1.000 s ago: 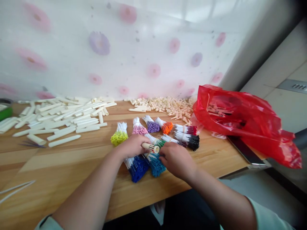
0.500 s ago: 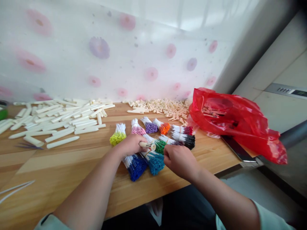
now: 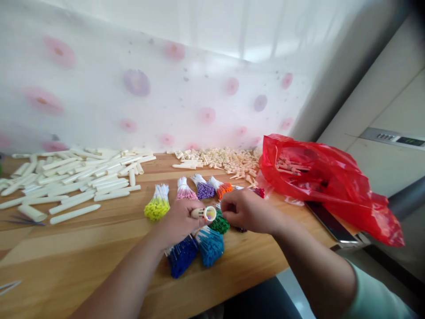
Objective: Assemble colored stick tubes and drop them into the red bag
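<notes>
My left hand (image 3: 179, 221) grips a cream multicolour pen barrel (image 3: 200, 213), its round open end turned towards me with small coloured bits inside. Just to its right, my right hand (image 3: 247, 210) is closed in a pinch; whatever its fingers hold is hidden. Around both hands lie bundles of white pen refills with coloured ends: yellow (image 3: 157, 208), pink (image 3: 186, 191), purple (image 3: 205, 189), orange (image 3: 224, 189), green (image 3: 219, 223), dark blue (image 3: 181, 257) and teal (image 3: 210, 247). The right hand partly covers a dark red bundle (image 3: 259, 192).
A heap of cream pen tubes (image 3: 83, 175) spreads over the left of the wooden table (image 3: 109, 248). Small cream parts (image 3: 226, 159) are piled at the back. On the right, a red plastic bag (image 3: 318, 177) holds more parts, beside a phone (image 3: 330, 223).
My right hand has moved up and left, close to the barrel's open end. The barrel has tipped so its opening faces me more. The whole view has shifted slightly.
</notes>
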The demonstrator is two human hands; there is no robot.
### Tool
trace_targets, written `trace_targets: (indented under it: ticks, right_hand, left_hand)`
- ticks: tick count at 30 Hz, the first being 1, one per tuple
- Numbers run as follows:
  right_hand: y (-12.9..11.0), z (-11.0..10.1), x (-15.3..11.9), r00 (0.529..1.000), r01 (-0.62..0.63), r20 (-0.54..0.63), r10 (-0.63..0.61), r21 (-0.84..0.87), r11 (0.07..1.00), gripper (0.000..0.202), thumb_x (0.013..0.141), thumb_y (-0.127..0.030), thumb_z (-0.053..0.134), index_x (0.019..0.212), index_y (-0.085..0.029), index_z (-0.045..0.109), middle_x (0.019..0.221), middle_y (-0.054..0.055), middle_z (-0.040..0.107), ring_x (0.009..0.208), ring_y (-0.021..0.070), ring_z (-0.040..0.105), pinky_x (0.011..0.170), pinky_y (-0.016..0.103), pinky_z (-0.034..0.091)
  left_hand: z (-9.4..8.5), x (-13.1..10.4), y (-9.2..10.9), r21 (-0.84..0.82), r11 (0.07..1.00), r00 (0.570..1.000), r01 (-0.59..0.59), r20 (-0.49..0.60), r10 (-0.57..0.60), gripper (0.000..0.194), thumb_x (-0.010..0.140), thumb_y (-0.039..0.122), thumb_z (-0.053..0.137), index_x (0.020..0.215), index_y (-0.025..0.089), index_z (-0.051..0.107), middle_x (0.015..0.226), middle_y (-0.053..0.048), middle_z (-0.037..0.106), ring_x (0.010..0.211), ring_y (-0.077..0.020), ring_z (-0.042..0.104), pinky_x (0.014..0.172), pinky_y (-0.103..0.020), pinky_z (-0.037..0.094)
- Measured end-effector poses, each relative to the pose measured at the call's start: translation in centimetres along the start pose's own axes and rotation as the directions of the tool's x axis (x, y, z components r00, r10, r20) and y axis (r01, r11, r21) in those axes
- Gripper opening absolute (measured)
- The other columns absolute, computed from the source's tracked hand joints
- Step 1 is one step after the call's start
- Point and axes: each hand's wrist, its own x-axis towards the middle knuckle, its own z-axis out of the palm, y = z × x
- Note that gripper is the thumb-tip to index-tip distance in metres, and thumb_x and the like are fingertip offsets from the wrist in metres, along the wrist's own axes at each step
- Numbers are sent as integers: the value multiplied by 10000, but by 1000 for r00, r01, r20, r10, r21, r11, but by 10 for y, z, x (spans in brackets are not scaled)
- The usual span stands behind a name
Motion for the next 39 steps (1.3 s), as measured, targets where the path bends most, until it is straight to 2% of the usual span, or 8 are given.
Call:
trace_targets:
  ticks: [4, 8, 10, 14, 21, 29, 35, 39]
  right_hand:
    - [9, 15, 32, 997, 39, -83, -5, 413, 910, 62, 722, -136, 592, 763, -158, 633, 639, -29, 594, 575, 89, 524, 517, 187, 379]
    - [19, 42, 51, 983, 124, -176, 51, 846, 518, 154, 726, -222, 668, 873, -178, 657, 765, 4, 686, 702, 127, 642, 691, 268, 505]
    - [22, 56, 56, 967, 176, -233, 99, 900, 398, 149, 727, -243, 691, 870, -204, 681, 741, -7, 700, 691, 127, 657, 706, 278, 523]
    - [29, 76, 57, 935, 261, -329, 130, 889, 377, 179, 746, -222, 698, 921, -252, 717, 821, -4, 714, 765, 122, 662, 756, 272, 527]
    - [31, 80, 54, 928, 213, -258, 267, 959, 187, 227, 686, -276, 752, 900, -214, 707, 720, -11, 695, 649, 114, 637, 668, 257, 535]
    - [27, 71, 46, 884, 225, -388, 262, 843, 488, 113, 792, -279, 640, 753, -172, 642, 655, 7, 653, 614, 127, 608, 581, 239, 486]
    - [26, 34, 6, 595, 562, -803, 33, 446, 697, 186, 858, -94, 518, 957, -219, 614, 887, 55, 673, 846, 190, 649, 721, 321, 532]
    - [15, 24, -21, 597, 585, -790, -137, 313, 748, 366, 805, -36, 531, 1105, -242, 575, 934, 64, 684, 857, 199, 666, 657, 291, 576]
  left_hand:
    - [-6, 2, -4, -163, 987, 993, 17, -110, -35, 247, 739, 363, 635, 623, 145, 621, 563, 22, 548, 567, -129, 501, 561, -238, 379]
    - [-7, 7, -10, -328, 944, 958, -45, -280, -52, 230, 758, 342, 619, 626, 153, 624, 500, 27, 535, 555, -127, 502, 602, -251, 395]
    - [-6, 8, -12, -366, 929, 942, -61, -329, -68, 216, 749, 330, 631, 618, 158, 619, 487, 33, 528, 548, -119, 490, 601, -245, 390]
    - [-2, 9, -12, -412, 910, 926, -39, -358, -122, 172, 715, 313, 654, 642, 161, 620, 492, 46, 515, 515, -109, 486, 563, -236, 394]
    - [2, 11, -17, -248, 968, 926, 24, -359, -115, 163, 772, 308, 615, 739, 157, 667, 527, 31, 555, 541, -119, 521, 558, -232, 414]
    - [1, 12, -26, -74, 994, 915, -76, -402, 40, 194, 800, 327, 612, 894, 181, 699, 865, -37, 703, 812, -189, 636, 738, -279, 479]
    - [-4, 14, -24, 37, 985, 854, -169, -493, 165, 94, 788, 252, 624, 803, 184, 688, 731, -4, 662, 673, -148, 618, 628, -238, 465]
    - [-2, 13, -18, 129, 975, 860, -183, -460, 222, 89, 766, 241, 643, 744, 165, 685, 682, -8, 627, 622, -140, 594, 575, -227, 444]
